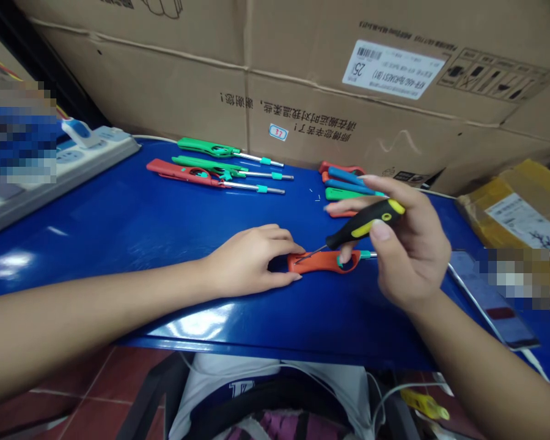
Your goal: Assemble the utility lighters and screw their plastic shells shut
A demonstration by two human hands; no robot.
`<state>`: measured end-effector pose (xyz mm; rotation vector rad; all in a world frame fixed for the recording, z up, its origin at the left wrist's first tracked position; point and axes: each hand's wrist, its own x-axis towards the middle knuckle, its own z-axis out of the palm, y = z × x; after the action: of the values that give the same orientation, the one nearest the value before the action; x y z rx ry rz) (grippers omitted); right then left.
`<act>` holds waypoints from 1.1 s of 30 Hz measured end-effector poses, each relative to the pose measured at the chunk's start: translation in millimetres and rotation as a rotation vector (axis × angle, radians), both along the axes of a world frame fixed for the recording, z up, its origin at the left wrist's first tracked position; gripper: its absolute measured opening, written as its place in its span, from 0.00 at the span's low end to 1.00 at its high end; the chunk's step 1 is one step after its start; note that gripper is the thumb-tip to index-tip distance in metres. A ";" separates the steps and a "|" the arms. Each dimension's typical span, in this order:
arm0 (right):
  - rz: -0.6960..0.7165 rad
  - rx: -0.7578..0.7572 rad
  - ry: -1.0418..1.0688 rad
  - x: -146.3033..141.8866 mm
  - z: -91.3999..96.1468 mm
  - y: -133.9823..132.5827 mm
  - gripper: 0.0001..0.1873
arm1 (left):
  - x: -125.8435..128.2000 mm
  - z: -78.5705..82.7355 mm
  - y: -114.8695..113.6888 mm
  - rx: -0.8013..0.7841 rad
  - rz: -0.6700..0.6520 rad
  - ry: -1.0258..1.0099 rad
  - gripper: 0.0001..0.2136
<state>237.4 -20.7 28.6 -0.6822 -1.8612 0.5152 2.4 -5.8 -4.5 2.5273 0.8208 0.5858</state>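
An orange long-necked lighter (323, 261) lies on the blue tabletop, its metal tube pointing right. The thumb and fingertips of my left hand (254, 260) pinch its handle end. My right hand (410, 241) grips a black and yellow screwdriver (364, 221) at a slant. The screwdriver's thin tip meets the handle near its left end; whether it sits in a screw is too small to tell. Behind lie a red lighter (187, 174) and two green lighters, one of them the upper green lighter (206, 147). More red, blue and green handle pieces (346, 175) are partly hidden behind my right hand.
A large cardboard box (187, 79) walls off the back of the table. A white power strip (105, 150) stands at left. At right are a yellow-taped parcel (522, 201), a phone (490, 293) and a white cable (474, 299).
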 end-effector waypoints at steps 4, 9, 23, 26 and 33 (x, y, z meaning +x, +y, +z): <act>-0.196 0.261 -0.063 -0.9 3.8 2.2 0.15 | 0.5 0.7 -0.5 -0.017 0.007 -0.002 0.16; -0.196 0.131 -0.071 2.6 -0.3 5.0 0.19 | 0.7 1.1 -0.6 -0.032 0.011 -0.012 0.16; -0.072 0.130 -0.107 0.6 3.5 -9.2 0.24 | 1.0 3.1 -1.3 -0.027 0.004 0.001 0.16; 0.000 0.070 -0.125 0.7 4.4 -10.9 0.25 | 1.2 3.0 -1.3 -0.019 0.003 -0.003 0.16; -0.171 0.368 -0.226 1.0 11.8 -9.3 0.17 | 1.5 2.0 -0.7 -0.021 0.003 -0.015 0.13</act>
<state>238.4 -29.9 40.4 -0.6606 -2.0133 -0.0208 3.9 -6.5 -2.4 2.5004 0.8214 0.5937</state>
